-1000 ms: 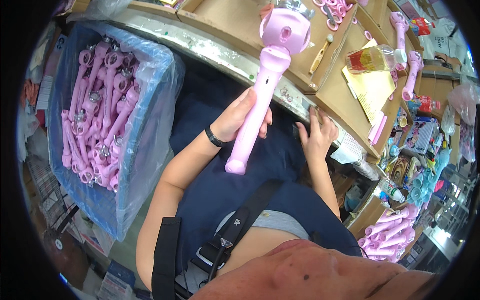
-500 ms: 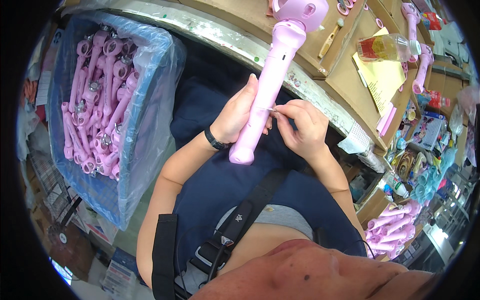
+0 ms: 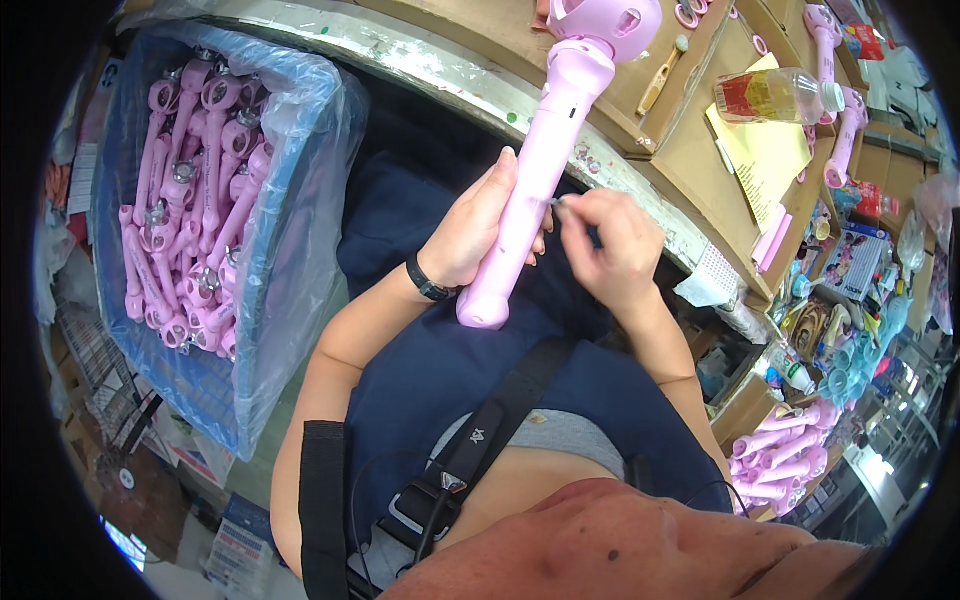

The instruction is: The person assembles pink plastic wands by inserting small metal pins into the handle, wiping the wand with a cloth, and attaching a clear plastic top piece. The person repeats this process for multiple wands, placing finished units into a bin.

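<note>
A pink light stick [image 3: 541, 165] with a slim handle and a rounded, open-sided head lies slantwise in front of me. Its head is over the workbench edge and its butt end close to my body. My left hand [image 3: 468, 238] is wrapped round the handle from the left, thumb along its side and fingertips showing on the far side. Just right of the handle, my right hand [image 3: 615, 245] is closed in a pinch. A small thin greyish piece [image 3: 557, 203] pokes from its fingertips toward the handle; its kind is too small to make out.
At left stands a blue crate [image 3: 270, 230], lined with clear plastic, holding several pink light sticks [image 3: 190, 190]. On the cardboard-covered workbench [image 3: 480, 30] lie a brush [image 3: 662, 78], a drink bottle [image 3: 775, 96] and yellow paper [image 3: 768, 165]. More pink handles [image 3: 785, 455] are piled at lower right.
My right hand has drawn slightly right and up, and the thin piece no longer lies across the handle's face. The left hand and light stick are almost unmoved.
</note>
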Demonstrator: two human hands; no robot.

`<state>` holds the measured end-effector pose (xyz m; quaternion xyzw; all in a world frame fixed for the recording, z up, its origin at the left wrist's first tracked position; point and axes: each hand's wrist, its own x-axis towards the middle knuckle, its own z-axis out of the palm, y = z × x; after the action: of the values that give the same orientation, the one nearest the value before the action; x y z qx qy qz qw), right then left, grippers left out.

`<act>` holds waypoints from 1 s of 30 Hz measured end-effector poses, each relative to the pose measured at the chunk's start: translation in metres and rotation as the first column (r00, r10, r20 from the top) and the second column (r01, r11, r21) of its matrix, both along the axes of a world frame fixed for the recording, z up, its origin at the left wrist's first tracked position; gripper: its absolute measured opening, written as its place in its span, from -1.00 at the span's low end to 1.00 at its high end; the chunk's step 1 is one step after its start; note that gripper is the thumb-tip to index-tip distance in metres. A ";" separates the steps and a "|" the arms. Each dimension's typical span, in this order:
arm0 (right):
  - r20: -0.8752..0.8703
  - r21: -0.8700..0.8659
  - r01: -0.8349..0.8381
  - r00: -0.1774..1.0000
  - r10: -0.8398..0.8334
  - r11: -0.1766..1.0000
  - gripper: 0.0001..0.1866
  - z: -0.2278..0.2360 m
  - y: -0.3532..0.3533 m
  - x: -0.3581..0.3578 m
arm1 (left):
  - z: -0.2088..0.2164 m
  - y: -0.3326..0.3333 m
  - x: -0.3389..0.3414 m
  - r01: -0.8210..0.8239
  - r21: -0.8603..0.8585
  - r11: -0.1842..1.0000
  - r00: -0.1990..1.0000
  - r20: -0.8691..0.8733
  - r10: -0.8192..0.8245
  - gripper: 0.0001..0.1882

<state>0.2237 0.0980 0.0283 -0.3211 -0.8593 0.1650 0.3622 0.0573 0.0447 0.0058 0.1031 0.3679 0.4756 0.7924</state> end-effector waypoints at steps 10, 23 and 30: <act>-0.105 -0.110 0.264 0.956 -0.275 0.958 -0.80 0.001 0.007 0.002 | -0.005 0.000 0.000 0.000 -0.027 1.000 0.995 0.103 0.002 -0.43; -0.055 -0.092 0.223 0.972 -0.229 0.970 -0.84 -0.001 0.024 -0.019 | -0.016 0.002 -0.004 0.018 -0.069 0.997 0.906 0.423 0.013 -0.33; -0.030 -0.060 0.194 0.980 -0.196 0.979 -0.83 -0.003 0.021 -0.018 | -0.018 0.002 -0.003 0.013 -0.035 0.999 0.918 0.396 0.002 -0.31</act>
<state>0.2056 0.1191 0.0252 -0.4107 -0.8122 0.1587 0.3827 0.0547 0.0465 -0.0121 -0.0087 0.2088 0.4774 0.8535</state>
